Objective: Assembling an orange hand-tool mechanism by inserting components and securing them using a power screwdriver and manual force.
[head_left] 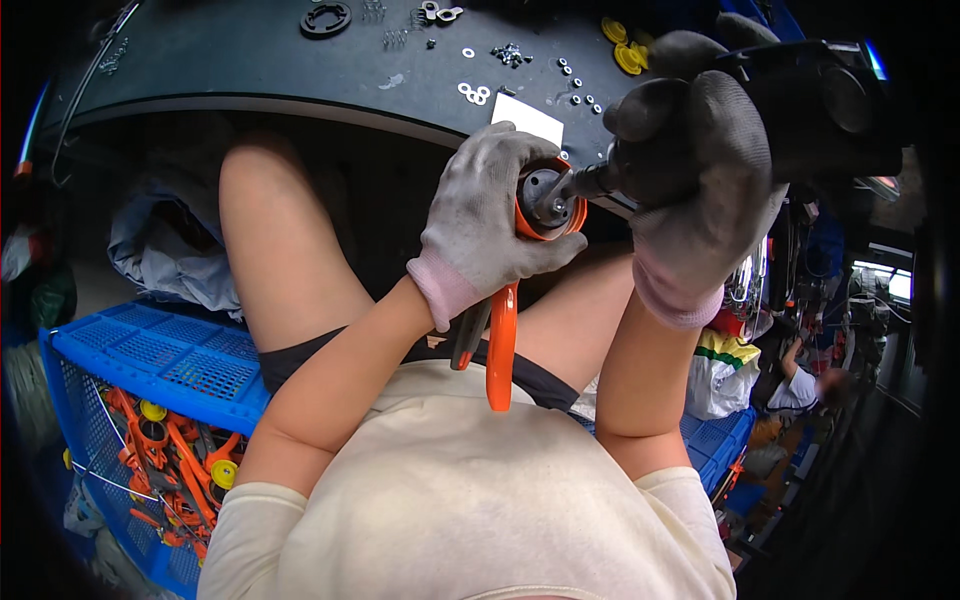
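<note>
My left hand (478, 200), in a grey glove with a pink cuff, is wrapped round the round head of an orange tool (502, 350). One orange handle and a darker one hang below the palm. A black disc (545, 195) with small holes sits inside the orange ring of that head, facing right. In my right hand (715, 170), gloved the same way, is a black power screwdriver (830, 105), its body lying across to the right. Its tip meets the black disc near the middle; whether a screw sits under it is too small to tell.
The dark workbench (250, 65) ahead holds washers (473, 93), a pile of small black parts (512, 55), springs (394, 39), yellow caps (627, 55) and a white card (527, 120). Blue crate (190, 350) at left contains orange tools (180, 455). Another person (800, 388) is far right.
</note>
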Motion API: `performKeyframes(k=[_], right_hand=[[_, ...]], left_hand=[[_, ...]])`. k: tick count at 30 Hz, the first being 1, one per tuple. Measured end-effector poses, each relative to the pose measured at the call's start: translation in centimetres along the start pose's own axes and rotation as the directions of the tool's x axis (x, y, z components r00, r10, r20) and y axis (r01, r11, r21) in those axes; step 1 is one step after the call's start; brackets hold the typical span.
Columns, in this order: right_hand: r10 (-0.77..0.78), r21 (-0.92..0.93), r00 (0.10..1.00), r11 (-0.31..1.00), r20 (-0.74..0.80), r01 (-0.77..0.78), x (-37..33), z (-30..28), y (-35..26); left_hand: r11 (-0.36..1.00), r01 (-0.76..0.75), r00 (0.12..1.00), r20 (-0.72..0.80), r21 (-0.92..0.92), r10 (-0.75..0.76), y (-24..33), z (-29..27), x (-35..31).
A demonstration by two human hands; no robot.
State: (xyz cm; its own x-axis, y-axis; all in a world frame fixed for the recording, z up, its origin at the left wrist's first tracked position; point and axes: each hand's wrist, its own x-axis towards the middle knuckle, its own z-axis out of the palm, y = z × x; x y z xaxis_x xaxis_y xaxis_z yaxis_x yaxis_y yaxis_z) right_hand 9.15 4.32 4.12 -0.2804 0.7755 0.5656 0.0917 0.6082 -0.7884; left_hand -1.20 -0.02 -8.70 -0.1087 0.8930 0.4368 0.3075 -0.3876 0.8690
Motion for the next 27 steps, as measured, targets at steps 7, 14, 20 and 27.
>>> performKeyframes(k=[7,14,20,27], right_hand=[[0.127,0.091,0.992,0.988,-0.017,-0.125,0.2,-0.9,0.5],[0.018,0.064,0.996,0.998,-0.086,-0.013,0.0,-1.1,1.9],[-0.074,-0.028,0.997,0.997,0.019,0.075,0.2,-0.9,1.7],[-0.067,0.228,0.995,0.97,-0.067,0.081,0.9,0.9,1.6]], left_hand=[[0.995,-0.052,0.998,0.037,0.08,0.049,-0.2,-0.7,0.3],[0.998,-0.027,0.999,0.042,0.057,0.025,-0.1,-0.6,0.4],[0.994,0.102,0.99,0.097,-0.027,-0.099,0.3,-0.5,0.5],[0.994,0.111,0.99,0.082,0.014,-0.112,0.5,-0.2,0.4]])
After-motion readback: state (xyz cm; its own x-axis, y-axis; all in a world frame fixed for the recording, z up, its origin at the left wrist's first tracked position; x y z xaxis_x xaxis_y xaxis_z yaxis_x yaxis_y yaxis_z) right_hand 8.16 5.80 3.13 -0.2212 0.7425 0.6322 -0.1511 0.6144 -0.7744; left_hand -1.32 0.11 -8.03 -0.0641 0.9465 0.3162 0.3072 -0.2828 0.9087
